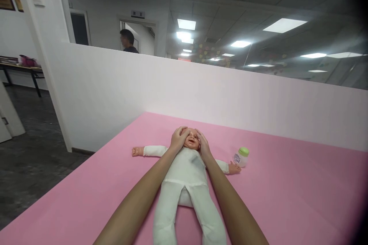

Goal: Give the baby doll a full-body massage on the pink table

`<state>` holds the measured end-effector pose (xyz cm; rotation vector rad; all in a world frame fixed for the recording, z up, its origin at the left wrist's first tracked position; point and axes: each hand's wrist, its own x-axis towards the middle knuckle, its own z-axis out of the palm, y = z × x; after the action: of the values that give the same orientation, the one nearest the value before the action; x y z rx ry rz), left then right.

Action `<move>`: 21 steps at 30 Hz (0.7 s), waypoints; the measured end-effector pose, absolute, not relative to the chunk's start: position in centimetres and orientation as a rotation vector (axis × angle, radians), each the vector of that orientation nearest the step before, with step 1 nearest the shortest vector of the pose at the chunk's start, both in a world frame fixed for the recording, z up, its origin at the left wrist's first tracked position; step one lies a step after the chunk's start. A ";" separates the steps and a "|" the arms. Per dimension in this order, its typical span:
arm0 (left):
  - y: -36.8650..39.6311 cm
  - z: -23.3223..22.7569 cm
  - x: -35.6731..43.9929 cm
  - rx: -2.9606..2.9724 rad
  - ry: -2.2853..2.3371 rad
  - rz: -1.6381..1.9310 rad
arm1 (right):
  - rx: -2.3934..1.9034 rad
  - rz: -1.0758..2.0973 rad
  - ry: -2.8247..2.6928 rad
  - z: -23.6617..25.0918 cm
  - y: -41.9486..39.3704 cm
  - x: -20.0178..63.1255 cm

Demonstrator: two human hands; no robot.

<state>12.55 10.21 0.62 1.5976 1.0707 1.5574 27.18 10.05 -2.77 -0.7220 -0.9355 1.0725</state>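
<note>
A baby doll (184,176) in a white suit lies on its back on the pink mat (287,199), arms spread wide. My left hand (178,138) cups the left side of the doll's head, fingers over its forehead. Against the right side of the head rests my right hand (202,143). Both forearms reach along the doll's body. The doll's face shows between my hands.
A small baby bottle (241,157) with a green cap lies by the doll's right-hand side. A white partition wall (201,92) runs behind the mat. A person (128,41) stands beyond it near a doorway. Dark floor lies to the left.
</note>
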 end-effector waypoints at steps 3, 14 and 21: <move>10.3 0.6 12.6 1.601 1.072 1.557 | -0.730 1.073 -0.949 -2.9 10.0 27.3; 9.8 0.5 13.0 1.579 1.054 1.586 | -0.757 1.037 -0.952 -3.7 10.3 27.9; 9.3 0.3 13.3 1.590 1.076 1.591 | -0.785 1.101 -0.872 -3.6 9.7 28.1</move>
<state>13.27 9.34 0.29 1.5899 1.0755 1.5914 28.07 9.68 -3.62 -0.7853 -0.8720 1.1005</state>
